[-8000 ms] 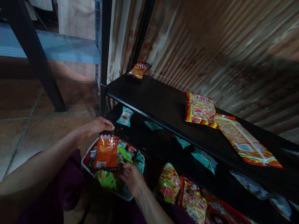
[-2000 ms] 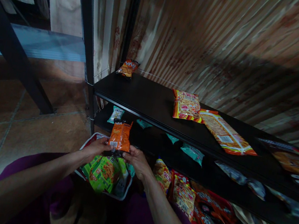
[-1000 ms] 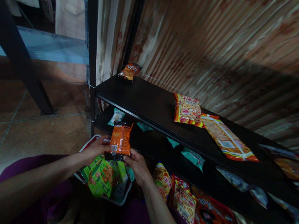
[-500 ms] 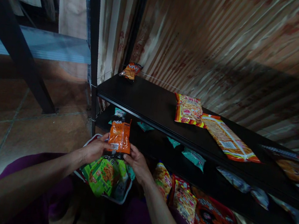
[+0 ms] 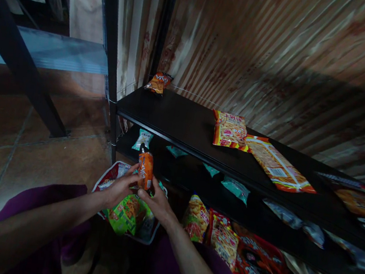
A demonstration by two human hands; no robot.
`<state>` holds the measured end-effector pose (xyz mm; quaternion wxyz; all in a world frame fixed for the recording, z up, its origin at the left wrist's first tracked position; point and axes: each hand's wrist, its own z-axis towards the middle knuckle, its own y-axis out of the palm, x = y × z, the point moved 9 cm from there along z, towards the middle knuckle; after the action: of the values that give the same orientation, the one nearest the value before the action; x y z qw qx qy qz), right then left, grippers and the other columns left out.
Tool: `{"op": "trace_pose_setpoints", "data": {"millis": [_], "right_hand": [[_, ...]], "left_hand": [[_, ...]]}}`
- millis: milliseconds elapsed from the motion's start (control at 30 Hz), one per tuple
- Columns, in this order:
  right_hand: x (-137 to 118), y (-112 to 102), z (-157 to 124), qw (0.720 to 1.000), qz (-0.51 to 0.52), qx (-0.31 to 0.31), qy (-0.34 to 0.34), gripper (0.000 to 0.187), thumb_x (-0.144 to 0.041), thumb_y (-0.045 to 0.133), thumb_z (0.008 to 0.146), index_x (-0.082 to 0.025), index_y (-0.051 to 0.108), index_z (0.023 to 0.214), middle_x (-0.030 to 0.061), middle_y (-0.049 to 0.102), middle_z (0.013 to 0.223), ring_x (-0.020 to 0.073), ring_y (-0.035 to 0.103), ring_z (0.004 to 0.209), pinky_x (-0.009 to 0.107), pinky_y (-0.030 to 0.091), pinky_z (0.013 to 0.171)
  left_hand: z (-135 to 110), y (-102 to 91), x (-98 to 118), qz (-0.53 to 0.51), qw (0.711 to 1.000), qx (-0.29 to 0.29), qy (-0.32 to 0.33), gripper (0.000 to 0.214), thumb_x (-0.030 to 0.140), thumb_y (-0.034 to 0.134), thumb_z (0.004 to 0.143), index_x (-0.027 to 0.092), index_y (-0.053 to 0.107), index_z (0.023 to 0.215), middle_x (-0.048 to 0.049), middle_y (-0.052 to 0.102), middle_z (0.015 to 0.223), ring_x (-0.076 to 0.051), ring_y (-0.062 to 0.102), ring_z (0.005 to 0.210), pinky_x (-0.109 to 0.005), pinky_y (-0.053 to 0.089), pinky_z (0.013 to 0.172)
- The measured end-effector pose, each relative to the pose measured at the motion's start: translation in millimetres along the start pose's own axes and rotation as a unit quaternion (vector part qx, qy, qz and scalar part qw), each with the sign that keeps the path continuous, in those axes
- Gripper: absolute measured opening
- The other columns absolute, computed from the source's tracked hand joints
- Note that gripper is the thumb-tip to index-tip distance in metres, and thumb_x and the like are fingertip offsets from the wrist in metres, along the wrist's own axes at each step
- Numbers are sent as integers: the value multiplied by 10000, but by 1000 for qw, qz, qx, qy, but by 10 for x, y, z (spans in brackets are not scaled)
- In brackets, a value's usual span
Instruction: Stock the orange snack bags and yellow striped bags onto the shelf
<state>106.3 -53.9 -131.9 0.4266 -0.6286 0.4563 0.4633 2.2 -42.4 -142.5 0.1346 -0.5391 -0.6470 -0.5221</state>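
Note:
Both my hands hold one small orange and black snack bag (image 5: 145, 168), turned partly edge-on, in front of the shelf. My left hand (image 5: 123, 187) grips its left side, and my right hand (image 5: 156, 201) has its fingers on the lower right. Right below is a basket (image 5: 146, 242) with a white rim. In it lies a green snack packet (image 5: 123, 216) among other packets. Behind the orange bag, a pale teal snack packet (image 5: 143, 139) rests on the lower shelf level.
On the black top shelf (image 5: 179, 113) lie another orange bag (image 5: 158, 83) at the left corner and yellow-red noodle snack packets (image 5: 229, 130). Teal packets (image 5: 235, 190) lie on the level below. Several large red and yellow bags (image 5: 224, 239) stand at floor level. A metal rack post (image 5: 37, 74) rises at left.
The orange bag, earlier facing me broadly, has been turned and now looks narrower. My hands have come a little closer together around it. The view has shifted slightly.

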Motion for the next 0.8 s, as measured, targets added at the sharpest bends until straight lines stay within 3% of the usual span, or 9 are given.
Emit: {"op": "trace_pose_setpoints", "data": {"millis": [133,233,367,433,567,700,800], "right_hand": [[-42,45,13,995,101,17,-18,611,-432,729,679,-231,514,1214,60,616,1192,236,553,1112,408,398,995],[45,21,15,975,211,45,45,489,-410,750,657,-204,593,1071,61,669,1073,234,608,1016,420,439,946],[144,14,-26,927,344,44,146,474,-357,798,598,-183,628,1005,72,698,997,260,633,982,437,510,840],[115,19,-42,911,382,26,152,447,-338,800,602,-181,639,989,73,702,998,254,638,981,430,519,836],[95,74,-89,899,405,-7,166,447,-312,806,603,-208,636,1003,53,704,1008,253,645,978,452,524,839],[143,167,-132,897,397,-38,191,458,-301,799,620,-203,629,1035,58,699,1032,243,641,990,473,509,870],[223,211,-146,898,383,-42,211,435,-297,804,622,-183,634,1005,61,704,995,224,653,944,478,504,875]], "left_hand": [[-74,29,35,63,997,11,32,576,422,562,824,266,422,1361,-77,455,1407,-252,488,1215,-330,482,824],[-60,-42,163,151,986,43,61,481,416,556,822,235,536,1267,-83,511,1346,-250,546,1118,-286,488,704],[11,-436,416,178,961,188,93,371,333,628,771,215,610,1122,-51,659,1037,-181,609,895,-235,461,668],[73,-603,420,132,964,224,56,334,320,655,755,201,615,1064,-52,668,992,-166,616,840,-239,468,684],[226,-542,358,15,991,132,-35,275,403,606,805,152,643,911,-94,683,936,-166,634,778,-280,491,740],[282,-396,573,-49,997,60,12,302,436,605,810,148,657,884,-87,691,929,-156,637,796,-282,487,787],[295,-448,670,-39,994,94,50,214,314,722,715,134,644,801,-60,688,810,-140,631,719,-275,492,745]]}}
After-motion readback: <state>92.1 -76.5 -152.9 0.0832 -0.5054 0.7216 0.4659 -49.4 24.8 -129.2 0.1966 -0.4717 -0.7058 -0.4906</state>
